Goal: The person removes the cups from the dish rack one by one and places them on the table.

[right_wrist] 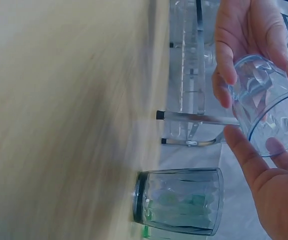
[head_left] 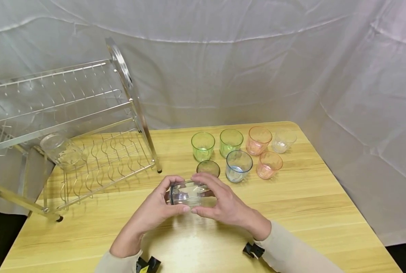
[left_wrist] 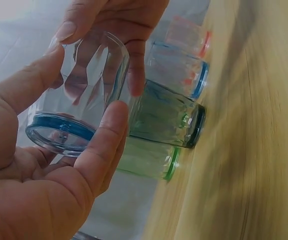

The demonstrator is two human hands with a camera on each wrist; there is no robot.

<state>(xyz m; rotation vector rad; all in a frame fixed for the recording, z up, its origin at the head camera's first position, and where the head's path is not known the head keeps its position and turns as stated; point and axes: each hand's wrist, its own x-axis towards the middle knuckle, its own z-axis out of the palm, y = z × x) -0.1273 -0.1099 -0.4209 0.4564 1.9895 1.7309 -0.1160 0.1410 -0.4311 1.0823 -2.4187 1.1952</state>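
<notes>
Both hands hold a clear faceted drinking glass (head_left: pixel 186 194) on its side above the table. My left hand (head_left: pixel 160 201) grips the base end, where a blue tint shows in the thick bottom (left_wrist: pixel 64 126) in the left wrist view. At the rim end, my right hand (head_left: pixel 225 200) has its thumb below and fingers over the top; the thumbs nearly meet. The glass's open rim (right_wrist: pixel 276 117) faces my right palm in the right wrist view. Just beyond the hands stands a smoky grey glass (head_left: pixel 208 167), partly hidden by the right hand.
Upright behind it stand two green glasses (head_left: pixel 203 147), a blue glass (head_left: pixel 239 167), two pink glasses (head_left: pixel 269 165) and a clear glass (head_left: pixel 284 141). A two-tier metal dish rack (head_left: pixel 144 132) occupies the left, with a clear glass (head_left: pixel 62 151) tilted on its lower tier.
</notes>
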